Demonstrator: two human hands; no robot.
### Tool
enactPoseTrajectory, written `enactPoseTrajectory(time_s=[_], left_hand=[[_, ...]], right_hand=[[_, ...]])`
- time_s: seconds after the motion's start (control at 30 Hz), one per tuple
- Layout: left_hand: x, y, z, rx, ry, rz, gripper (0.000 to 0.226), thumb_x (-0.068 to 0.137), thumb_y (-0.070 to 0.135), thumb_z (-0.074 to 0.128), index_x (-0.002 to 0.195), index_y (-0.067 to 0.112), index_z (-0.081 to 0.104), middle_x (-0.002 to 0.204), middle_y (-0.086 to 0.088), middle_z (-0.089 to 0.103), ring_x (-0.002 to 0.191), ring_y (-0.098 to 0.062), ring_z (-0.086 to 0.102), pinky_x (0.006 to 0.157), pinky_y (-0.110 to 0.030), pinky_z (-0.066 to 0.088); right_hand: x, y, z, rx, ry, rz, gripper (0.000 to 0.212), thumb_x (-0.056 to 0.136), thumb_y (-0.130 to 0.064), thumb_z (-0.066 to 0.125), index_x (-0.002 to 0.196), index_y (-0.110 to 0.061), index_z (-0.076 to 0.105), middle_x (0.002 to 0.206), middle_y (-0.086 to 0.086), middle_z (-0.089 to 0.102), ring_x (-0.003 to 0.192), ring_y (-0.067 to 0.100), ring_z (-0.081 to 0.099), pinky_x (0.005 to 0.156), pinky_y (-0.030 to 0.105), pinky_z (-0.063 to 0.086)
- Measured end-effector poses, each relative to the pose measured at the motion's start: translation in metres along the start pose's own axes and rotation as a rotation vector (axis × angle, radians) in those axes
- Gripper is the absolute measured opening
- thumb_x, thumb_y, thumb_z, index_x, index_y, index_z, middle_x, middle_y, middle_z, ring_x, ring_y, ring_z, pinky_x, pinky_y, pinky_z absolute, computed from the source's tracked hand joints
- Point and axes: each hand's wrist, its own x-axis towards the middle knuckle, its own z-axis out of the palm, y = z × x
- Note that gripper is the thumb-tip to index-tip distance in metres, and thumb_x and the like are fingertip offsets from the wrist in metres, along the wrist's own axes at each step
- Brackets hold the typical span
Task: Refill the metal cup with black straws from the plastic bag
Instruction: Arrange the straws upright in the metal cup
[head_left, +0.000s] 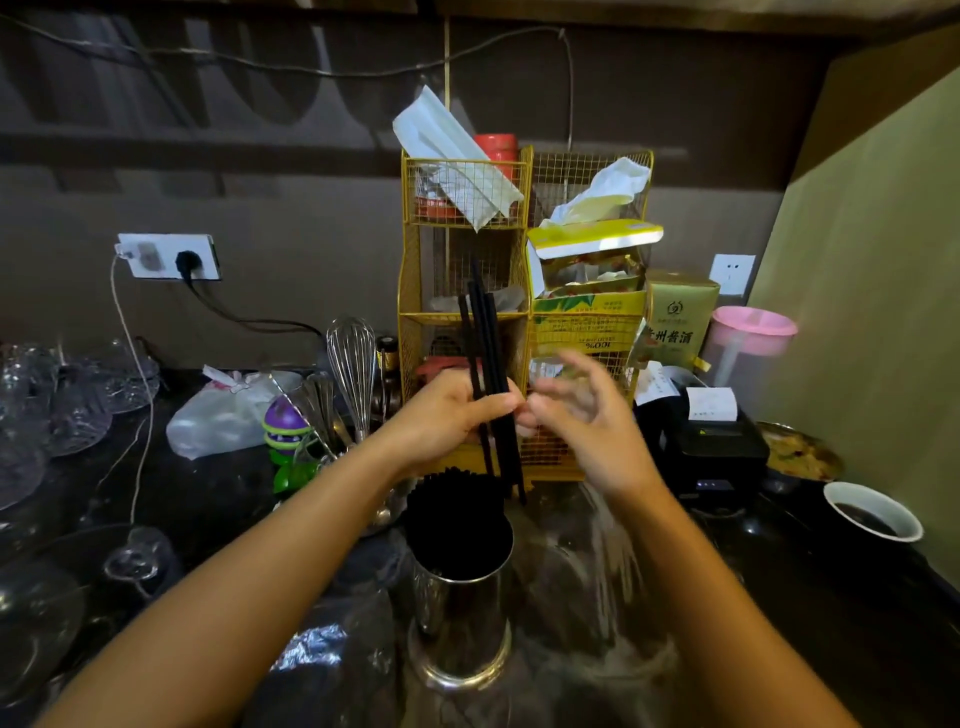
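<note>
At the far left of the dark counter (208, 499) stand clear glasses (78, 410), and near them a white wall socket (167, 256) holds a black plug with its cord trailing down to the counter. Right of that lies a crumpled white plastic bag (218, 415), with a purple and green toy (284, 431) beside it and a wire whisk (352, 364) upright among other utensils. The left hand (447, 415) is closed around a few black straws (485, 353), pinching them upright about the middle of their length, above and slightly beyond the metal cup (460, 623). The cup stands near the middle of the counter, between the two forearms, already packed with black straws whose tips rise above its rim. Behind the hands rises a yellow wire rack (462, 270) stuffed with packets and paper. The right hand (587, 415) is blurred, its fingers spread and loose, close beside the held straws; whether it touches them cannot be told. Clear plastic wrap (597, 571) lies on the counter under the right forearm. Farther right sit a black receipt printer (711, 441), a pink-lidded jug (750, 332), and a white paper cup (872, 512) of dark liquid.
</note>
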Motion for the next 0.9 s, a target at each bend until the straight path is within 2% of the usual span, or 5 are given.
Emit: enactPoseTrajectory(time_s=[0.2, 0.37, 0.67, 0.8, 0.9], left_hand=[[-0.012, -0.024, 0.010, -0.005, -0.144, -0.153, 0.016, 0.086, 0.009, 0.049, 0.079, 0.015, 0.062, 0.071, 0.009, 0.072, 0.079, -0.007, 0.067, 0.083, -0.030, 0.052], [-0.020, -0.027, 0.013, 0.149, -0.147, -0.125, 0.016, 0.088, 0.009, 0.048, 0.092, 0.000, 0.061, 0.079, 0.000, 0.066, 0.073, -0.002, 0.061, 0.076, -0.027, 0.045], [-0.019, -0.015, 0.008, 0.248, -0.066, -0.024, 0.018, 0.088, 0.007, 0.047, 0.086, -0.005, 0.062, 0.073, 0.004, 0.061, 0.060, 0.006, 0.055, 0.060, -0.005, 0.041], [-0.020, -0.020, 0.013, 0.307, -0.084, -0.046, 0.017, 0.087, 0.007, 0.048, 0.083, -0.005, 0.060, 0.074, 0.000, 0.061, 0.064, 0.001, 0.054, 0.063, -0.004, 0.041], [-0.020, -0.034, 0.018, 0.384, -0.010, -0.094, 0.012, 0.085, 0.012, 0.054, 0.083, 0.003, 0.061, 0.080, -0.006, 0.065, 0.071, -0.008, 0.059, 0.071, -0.019, 0.045]], right_hand=[[0.010, -0.024, 0.015, -0.095, -0.183, -0.193, 0.065, 0.077, -0.012, 0.067, 0.111, -0.055, 0.032, 0.111, -0.006, 0.054, 0.096, -0.006, 0.059, 0.080, 0.011, 0.050], [0.004, -0.013, 0.029, -0.162, -0.198, -0.176, 0.072, 0.078, -0.007, 0.065, 0.109, -0.063, 0.032, 0.127, 0.012, 0.048, 0.116, 0.021, 0.052, 0.097, 0.050, 0.046], [0.007, -0.018, 0.037, -0.203, -0.205, -0.274, 0.074, 0.080, -0.009, 0.059, 0.115, -0.067, 0.029, 0.148, 0.004, 0.031, 0.129, 0.029, 0.040, 0.100, 0.055, 0.042], [0.007, -0.014, 0.035, -0.232, -0.202, -0.298, 0.074, 0.079, -0.006, 0.061, 0.111, -0.066, 0.033, 0.129, -0.022, 0.043, 0.114, 0.006, 0.054, 0.098, 0.051, 0.045], [0.006, -0.003, 0.032, -0.242, -0.180, -0.251, 0.070, 0.077, -0.002, 0.063, 0.102, -0.063, 0.041, 0.100, -0.018, 0.058, 0.096, 0.001, 0.062, 0.087, 0.043, 0.054]])
